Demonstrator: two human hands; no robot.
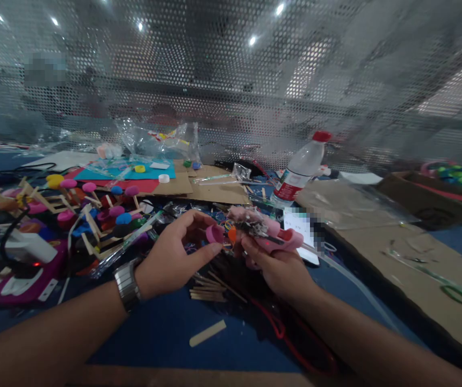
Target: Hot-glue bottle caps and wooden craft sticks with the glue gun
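My left hand [172,255], with a metal watch on its wrist, pinches a pink bottle cap [215,233] between thumb and fingers. My right hand [273,266] grips a pink glue gun [273,234], its orange nozzle pointing left, almost touching the cap. A red cord [291,338] runs from the gun across the blue table top. Several wooden sticks [209,287] lie under the hands, and one lone stick [207,333] lies nearer to me.
At the left lies a heap of stick-and-cap pieces [89,209] and a purple-white glue gun [21,269]. A plastic water bottle [301,169] stands behind, beside cardboard sheets [215,188] and plastic bags. A perforated metal screen [231,80] closes off the back.
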